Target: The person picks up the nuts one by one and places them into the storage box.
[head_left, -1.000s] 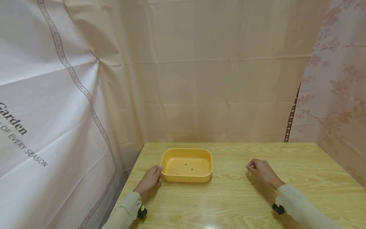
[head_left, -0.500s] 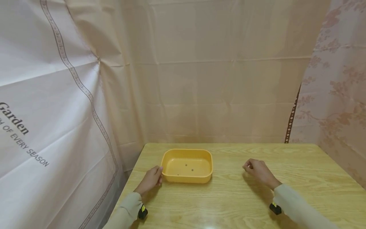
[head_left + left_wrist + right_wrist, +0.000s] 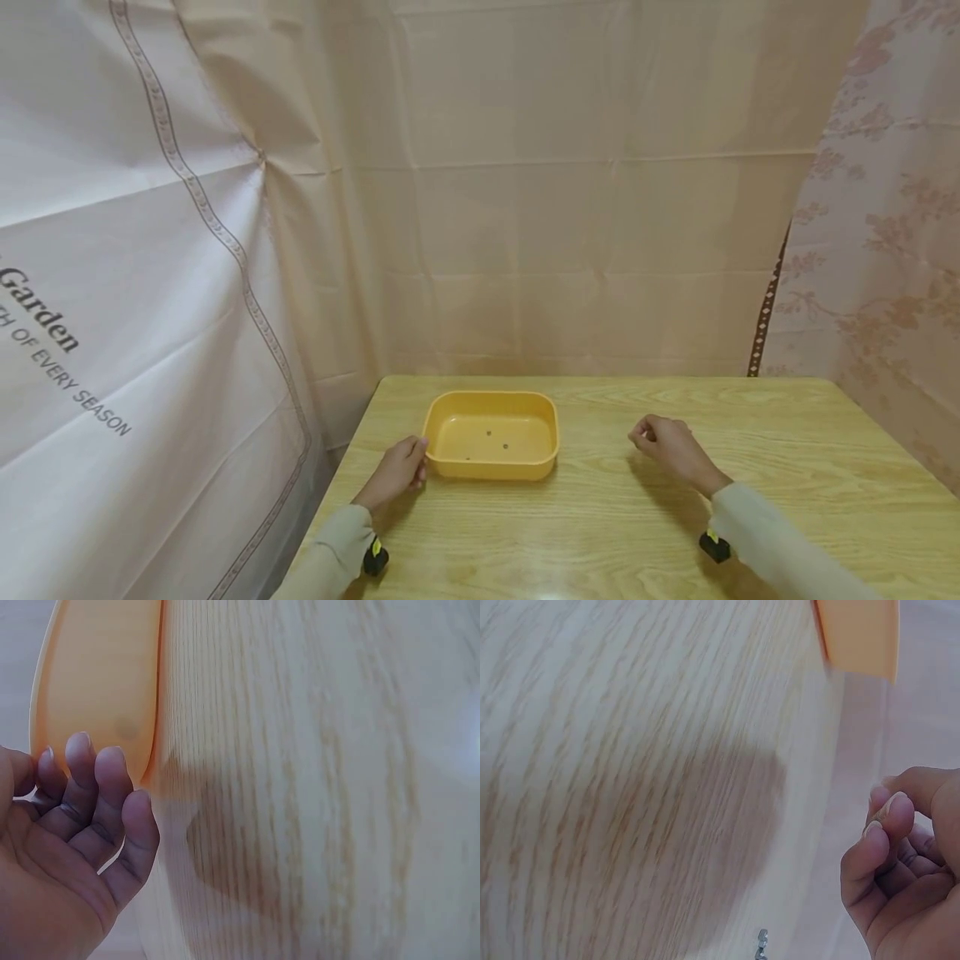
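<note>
A yellow rectangular plastic tray sits on the wooden table, with several small dark ring-like pieces on its floor. At its left end, my left hand pinches the rim between thumb and index finger; the other fingers curl beside the wall in the left wrist view. My right hand is over the table to the right of the tray, apart from it. Its thumb and fingertips are pinched together; I cannot tell what small thing is between them. Small silvery nuts show at the bottom of the right wrist view.
The wood-grain table ends at a beige curtain behind. A white printed cloth hangs at the left, and a floral one at the right. Each wrist carries a small black camera.
My right hand has moved slightly left, nearer the tray, with its fingers still pinched. The left hand keeps its place at the tray's rim.
</note>
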Demonstrator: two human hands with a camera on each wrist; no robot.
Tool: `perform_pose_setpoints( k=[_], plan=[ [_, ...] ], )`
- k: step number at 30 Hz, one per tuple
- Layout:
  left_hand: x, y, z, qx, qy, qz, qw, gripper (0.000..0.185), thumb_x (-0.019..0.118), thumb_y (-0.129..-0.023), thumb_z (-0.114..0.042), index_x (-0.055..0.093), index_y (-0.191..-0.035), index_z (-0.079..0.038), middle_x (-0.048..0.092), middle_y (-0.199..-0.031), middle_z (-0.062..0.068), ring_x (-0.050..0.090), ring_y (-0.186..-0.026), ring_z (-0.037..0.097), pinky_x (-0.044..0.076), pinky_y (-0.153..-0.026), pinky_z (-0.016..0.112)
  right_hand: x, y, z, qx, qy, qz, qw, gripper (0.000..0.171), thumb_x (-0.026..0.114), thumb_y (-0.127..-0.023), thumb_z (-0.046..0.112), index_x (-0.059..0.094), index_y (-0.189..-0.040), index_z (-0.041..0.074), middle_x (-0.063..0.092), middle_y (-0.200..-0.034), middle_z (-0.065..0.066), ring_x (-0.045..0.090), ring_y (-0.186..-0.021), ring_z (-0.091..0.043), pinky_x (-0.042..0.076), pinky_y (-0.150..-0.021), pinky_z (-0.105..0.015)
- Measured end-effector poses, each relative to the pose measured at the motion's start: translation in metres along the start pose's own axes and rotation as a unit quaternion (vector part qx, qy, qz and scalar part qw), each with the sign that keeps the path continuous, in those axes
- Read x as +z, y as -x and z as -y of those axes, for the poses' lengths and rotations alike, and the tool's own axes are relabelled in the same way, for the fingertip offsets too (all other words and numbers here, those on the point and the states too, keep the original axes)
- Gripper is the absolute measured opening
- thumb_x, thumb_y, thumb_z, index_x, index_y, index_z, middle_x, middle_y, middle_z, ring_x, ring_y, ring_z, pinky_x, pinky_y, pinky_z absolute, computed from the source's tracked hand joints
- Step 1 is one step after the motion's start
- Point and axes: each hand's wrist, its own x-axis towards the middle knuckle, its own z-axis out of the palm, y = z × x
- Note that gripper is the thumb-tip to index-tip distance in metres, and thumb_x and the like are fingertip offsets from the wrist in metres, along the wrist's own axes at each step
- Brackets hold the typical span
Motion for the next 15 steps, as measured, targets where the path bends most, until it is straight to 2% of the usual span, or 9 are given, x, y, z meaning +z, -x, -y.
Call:
perform_pose_setpoints(
  k=[4,6,8,11,15],
  plan=[
    [0.0,0.001,0.0,0.0,0.002,0.0,1.0,0.038,0.038,-0.115,-0.027,0.054,-0.095,0.001,0.056,-0.07,0.004,0.052,-0.057,0.013,0.045,-0.051,0.023,0.001,-0.002,0.006,-0.011,0.014,-0.005,1.0,0.013,0.062,-0.104,0.013,0.069,-0.103,0.001,0.067,-0.078,-0.004,0.048,-0.057,-0.011,0.051,-0.071,-0.046],
    [0.0,0.001,-0.001,-0.002,0.005,0.0,1.0,0.038,0.038,-0.115,-0.027,0.054,-0.095,0.002,0.056,-0.07,0.004,0.052,-0.057,0.013,0.045,-0.051,0.023,0.001,-0.003,0.008,-0.014,0.014,-0.003,1.0,0.012,0.062,-0.103,0.012,0.069,-0.103,0.001,0.068,-0.079,-0.004,0.049,-0.058,-0.011,0.051,-0.071,-0.051],
    [0.0,0.001,-0.001,-0.004,0.009,0.0,0.9999,0.038,0.038,-0.115,-0.027,0.054,-0.096,0.002,0.056,-0.071,0.004,0.052,-0.057,0.013,0.045,-0.051,0.023,0.002,-0.005,0.011,-0.013,0.011,-0.001,1.0,0.012,0.063,-0.104,0.012,0.069,-0.104,0.001,0.068,-0.08,-0.005,0.05,-0.058,-0.011,0.053,-0.07,-0.046],
    [0.0,0.0,-0.001,-0.008,0.015,0.0,0.9999,0.037,0.039,-0.114,-0.027,0.054,-0.097,0.002,0.056,-0.071,0.004,0.052,-0.058,0.013,0.044,-0.052,0.023,0.003,-0.007,0.014,-0.009,-0.003,0.006,1.0,0.013,0.063,-0.104,0.013,0.068,-0.104,0.001,0.068,-0.081,-0.006,0.051,-0.058,-0.012,0.048,-0.054,-0.031],
    [0.0,0.0,-0.001,-0.005,0.011,0.001,0.9999,0.037,0.039,-0.114,-0.027,0.054,-0.096,0.001,0.056,-0.071,0.004,0.051,-0.058,0.013,0.045,-0.052,0.023,0.004,-0.009,0.019,-0.013,-0.005,0.009,1.0,0.015,0.063,-0.104,0.015,0.068,-0.104,0.001,0.067,-0.078,-0.006,0.05,-0.056,-0.011,0.045,-0.052,-0.027]
  ],
)
